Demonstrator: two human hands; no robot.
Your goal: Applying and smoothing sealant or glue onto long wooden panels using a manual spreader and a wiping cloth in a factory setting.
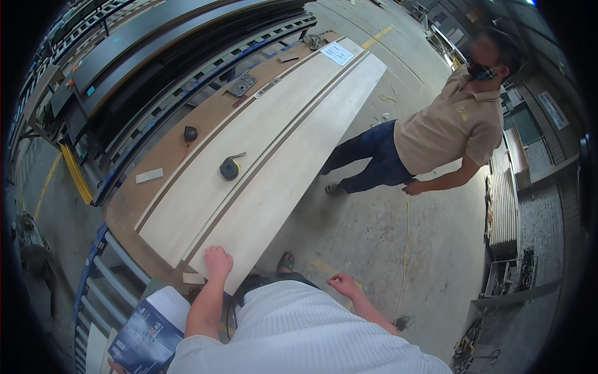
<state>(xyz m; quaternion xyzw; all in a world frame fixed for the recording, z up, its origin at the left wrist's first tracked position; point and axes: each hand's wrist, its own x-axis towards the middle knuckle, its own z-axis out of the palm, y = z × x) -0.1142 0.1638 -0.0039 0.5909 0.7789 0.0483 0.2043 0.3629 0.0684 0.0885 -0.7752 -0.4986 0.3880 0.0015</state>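
Left hand (218, 260) rests flat on the near end of the long board (274, 162), which lies on the worktop (156, 162) toward 12 o'clock. Right hand (344, 285) hangs loose, empty. Judging by this, the board is being steadied; shifting it next needs a firm two-handed grip.

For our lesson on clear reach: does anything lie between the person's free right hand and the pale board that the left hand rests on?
Nothing visible does. The right hand hangs over bare floor just beside the pale board, whose near end the left hand touches.

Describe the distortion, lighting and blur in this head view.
Head view: fisheye bends the long pale boards and rollers toward a black rim; even, soft light, faint shadows on the concrete floor; left hand on the board end stays sharp, edges soften.
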